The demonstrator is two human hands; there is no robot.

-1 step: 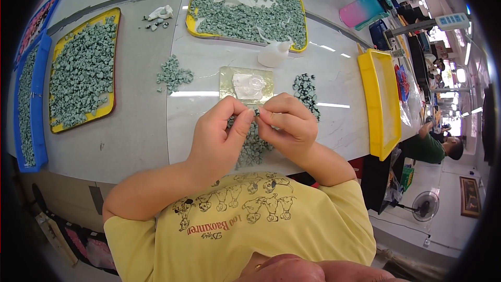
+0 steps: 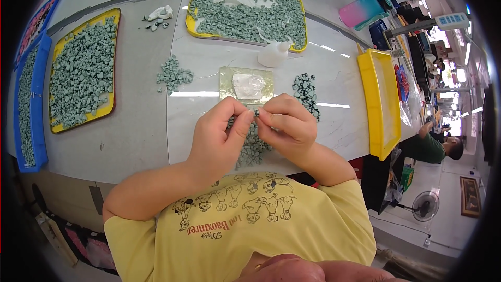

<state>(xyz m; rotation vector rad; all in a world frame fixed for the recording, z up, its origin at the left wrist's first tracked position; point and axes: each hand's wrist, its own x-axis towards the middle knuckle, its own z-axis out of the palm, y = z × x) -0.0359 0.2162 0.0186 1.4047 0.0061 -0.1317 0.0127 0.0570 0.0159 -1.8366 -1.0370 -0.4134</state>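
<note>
Between the fingertips of my left hand [image 2: 222, 133] and my right hand [image 2: 289, 125] is a small dark green piece [image 2: 255, 113], pinched from both sides. Its exact kind is too small to make out. Both hands are closed, thumbs against forefingers. Under them lies a heap of small green pieces [image 2: 253, 149], partly hidden by my hands. Just beyond is a greenish flat pad [image 2: 227, 78] with a white crumpled sheet [image 2: 244, 86] on it. To the right of the pad lies a pile of darker green pieces [image 2: 305, 94]; a paler pile [image 2: 174, 74] sits to its left.
A white squeeze bottle [image 2: 272, 55] stands behind the pad. Yellow-rimmed trays of green pieces lie at the back [image 2: 305, 26] and left [image 2: 116, 62], beside a blue tray [image 2: 37, 109]. A yellow tray [image 2: 383, 109] and a pink-and-blue drinking bottle [image 2: 360, 11] are on the right.
The small piece appears slightly turned between my fingertips. My hands stay in nearly the same place, and the things on the table have not moved.
</note>
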